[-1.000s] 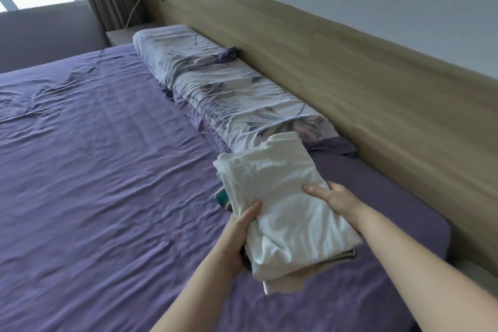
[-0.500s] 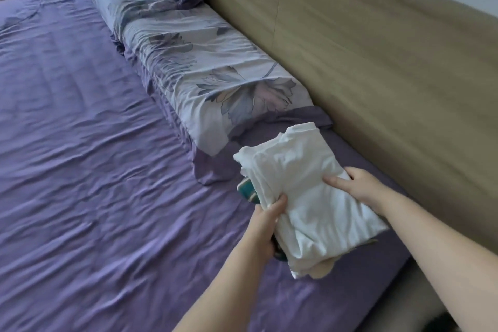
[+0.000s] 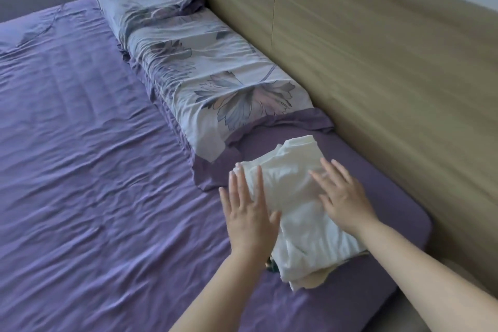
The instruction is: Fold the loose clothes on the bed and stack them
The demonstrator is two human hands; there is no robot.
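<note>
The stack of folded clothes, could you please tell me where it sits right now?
In the head view, the stack lies on the bed's right corner near the headboard, just past the nearer pillow's end, with both hands flat on it.

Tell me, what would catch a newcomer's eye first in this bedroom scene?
Probably the stack of folded clothes, white on top, sitting on the purple sheet near the bed's right corner, with the left hand and right hand spread flat over it. Just beyond lie two floral pillows in a row along the wooden headboard.
</note>
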